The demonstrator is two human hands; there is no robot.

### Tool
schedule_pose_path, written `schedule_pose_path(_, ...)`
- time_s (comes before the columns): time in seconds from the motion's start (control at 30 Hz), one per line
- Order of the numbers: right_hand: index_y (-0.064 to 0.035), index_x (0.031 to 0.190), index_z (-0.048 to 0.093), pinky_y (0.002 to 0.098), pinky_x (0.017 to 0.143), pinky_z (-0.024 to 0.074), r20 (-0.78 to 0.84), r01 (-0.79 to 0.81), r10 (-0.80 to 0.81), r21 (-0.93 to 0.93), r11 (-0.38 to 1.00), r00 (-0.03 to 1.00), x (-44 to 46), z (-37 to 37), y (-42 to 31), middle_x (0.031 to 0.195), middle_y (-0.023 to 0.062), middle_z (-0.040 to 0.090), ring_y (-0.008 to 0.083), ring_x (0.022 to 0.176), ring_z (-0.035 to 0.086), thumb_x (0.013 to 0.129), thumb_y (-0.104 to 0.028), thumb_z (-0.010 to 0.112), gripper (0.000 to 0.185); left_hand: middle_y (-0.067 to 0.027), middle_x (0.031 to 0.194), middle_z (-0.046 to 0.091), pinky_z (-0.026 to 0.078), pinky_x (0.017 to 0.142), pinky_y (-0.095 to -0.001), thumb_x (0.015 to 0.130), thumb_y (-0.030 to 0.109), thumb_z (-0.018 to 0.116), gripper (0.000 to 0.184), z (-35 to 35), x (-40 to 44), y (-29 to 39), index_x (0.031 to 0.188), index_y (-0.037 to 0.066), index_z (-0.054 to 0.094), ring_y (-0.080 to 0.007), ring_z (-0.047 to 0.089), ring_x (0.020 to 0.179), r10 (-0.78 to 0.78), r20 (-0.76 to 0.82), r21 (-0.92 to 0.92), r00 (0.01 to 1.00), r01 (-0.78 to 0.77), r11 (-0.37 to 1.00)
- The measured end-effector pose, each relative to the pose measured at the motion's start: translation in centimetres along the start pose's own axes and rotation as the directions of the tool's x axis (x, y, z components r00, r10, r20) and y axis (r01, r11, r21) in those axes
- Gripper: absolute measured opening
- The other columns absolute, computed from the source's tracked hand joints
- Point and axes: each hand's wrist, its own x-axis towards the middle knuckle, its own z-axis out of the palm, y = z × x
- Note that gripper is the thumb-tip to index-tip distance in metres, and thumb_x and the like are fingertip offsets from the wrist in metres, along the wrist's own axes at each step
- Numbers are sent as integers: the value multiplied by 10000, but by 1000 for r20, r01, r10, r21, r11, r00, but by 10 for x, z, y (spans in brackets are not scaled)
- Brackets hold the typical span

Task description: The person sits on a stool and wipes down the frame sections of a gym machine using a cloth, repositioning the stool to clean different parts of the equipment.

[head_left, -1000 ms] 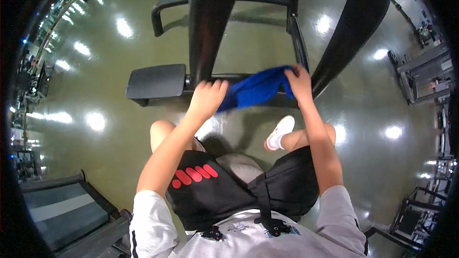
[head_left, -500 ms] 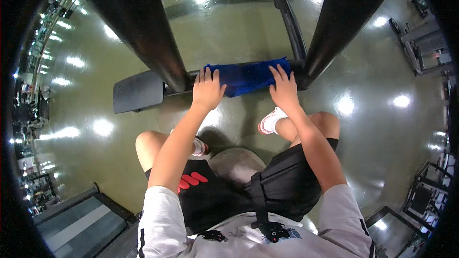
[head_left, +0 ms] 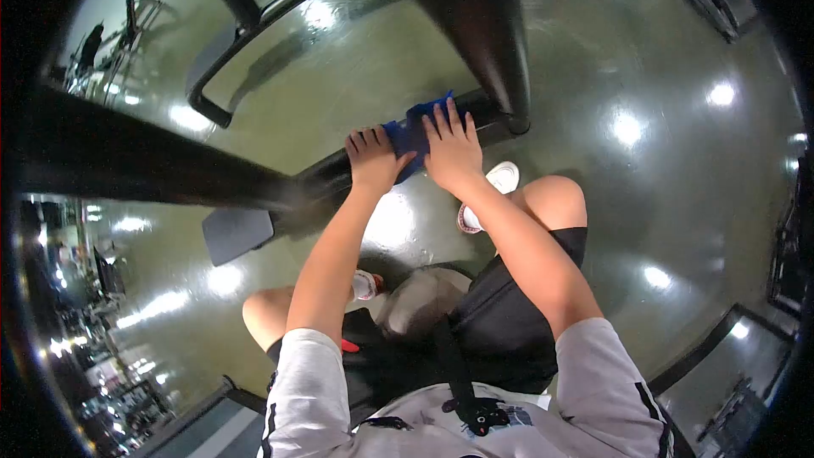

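A blue cloth [head_left: 410, 137] lies over a black horizontal beam [head_left: 326, 176] low on a machine frame. Pressing on its left end is my left hand [head_left: 373, 159], fingers laid over the beam and thumb out to the side. My right hand [head_left: 454, 151] rests flat on the cloth's right part, with its fingers stretched and spread. The two hands are close together, and the cloth shows between and beyond them. Parts of the cloth under both palms are hidden.
Thick black posts rise from the beam at left [head_left: 153, 157] and right [head_left: 475, 17]. A dark footplate [head_left: 237, 235] sits at the beam's left end. A curved black bar [head_left: 288, 0] lies behind. My shoes and a rounded seat [head_left: 424, 297] are below. Other gym machines stand around.
My view has turned, so the beam now slants up to the right. My hands have come closer together, and less of the blue cloth shows between them.
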Motion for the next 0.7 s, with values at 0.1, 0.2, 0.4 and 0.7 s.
schedule_pose_path(0.1, -35, 1187, 547, 435, 1036, 251, 30, -148, 153, -116, 982, 988, 2, -14, 14, 1343, 113, 439, 298, 1308, 282, 779, -281, 556, 477, -220, 1129, 509, 305, 952, -501, 755, 522, 595, 725, -13, 35, 39, 1177, -50, 453, -380, 459, 1073, 129, 107, -127, 986, -115, 985)
schedule_pose_path(0.2, 5, 1110, 578, 402, 929, 357, -27, -206, 214, 182, 962, 976, 9, -44, 29, 1225, 143, 536, 288, 1177, 436, 777, -241, 549, 414, -193, 1142, 502, 305, 948, -492, 835, 334, 503, 509, 9, 69, 80, 1189, -29, 447, -349, 443, 1086, 267, -48, 0, 962, -267, 964)
schedule_pose_path(0.4, 1, 1144, 559, 375, 831, 471, -339, -118, 220, 296, 948, 915, 17, -27, 33, 1153, 158, 576, 276, 1004, 566, 776, -197, 551, 418, -194, 1296, 421, 265, 1004, -502, 848, 211, 419, 484, 11, 58, 111, 1275, -16, 398, -341, 365, 1218, 346, -231, -24, 909, -361, 932)
schedule_pose_path(0.7, -39, 848, 651, 453, 732, 498, 367, -369, 201, 476, 798, 908, 9, -35, 39, 840, 191, 644, 358, 810, 627, 809, -245, 483, 269, -173, 1310, 416, 300, 1016, -447, 782, 419, 592, 720, -11, 28, 24, 1310, -2, 343, -339, 394, 1199, 196, 16, -204, 980, -189, 961)
